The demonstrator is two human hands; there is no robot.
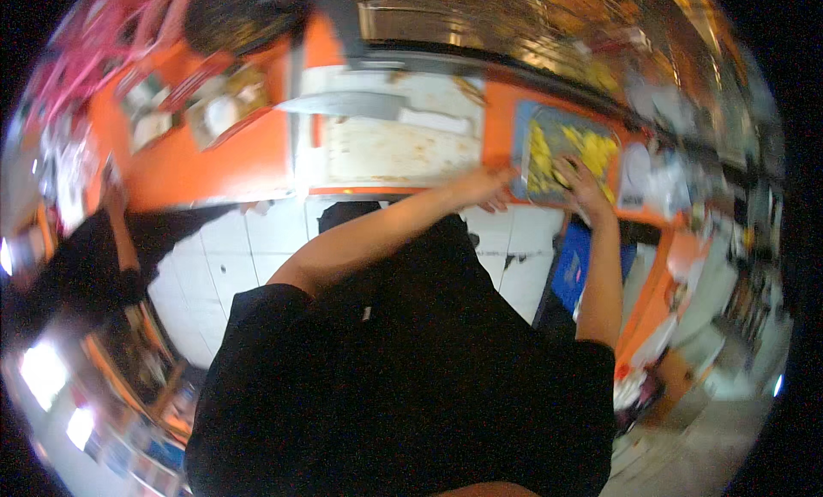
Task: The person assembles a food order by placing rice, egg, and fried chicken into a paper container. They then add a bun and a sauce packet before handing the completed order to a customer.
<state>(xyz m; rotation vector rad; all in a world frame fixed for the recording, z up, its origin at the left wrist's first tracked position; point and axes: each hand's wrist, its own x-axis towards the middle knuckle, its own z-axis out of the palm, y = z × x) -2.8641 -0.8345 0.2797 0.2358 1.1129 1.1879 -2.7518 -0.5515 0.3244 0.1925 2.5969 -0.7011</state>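
My right hand reaches over a shallow blue-grey tray at the right of the counter. Its fingers are apart and touch or hover just above yellow-green cut pieces in the tray; blur hides which. Beside the tray's near left corner is my left hand, its fingers stretched out, with nothing visible in them. Left of the tray lies a stained white cutting board. A large knife with a white handle rests across its far part, blade pointing left.
Clear plastic bags sit right of the tray. On the orange counter at left stand open boxes with whitish contents, near a dark round pan. Another person's arm reaches in at far left. A blue box stands below the counter.
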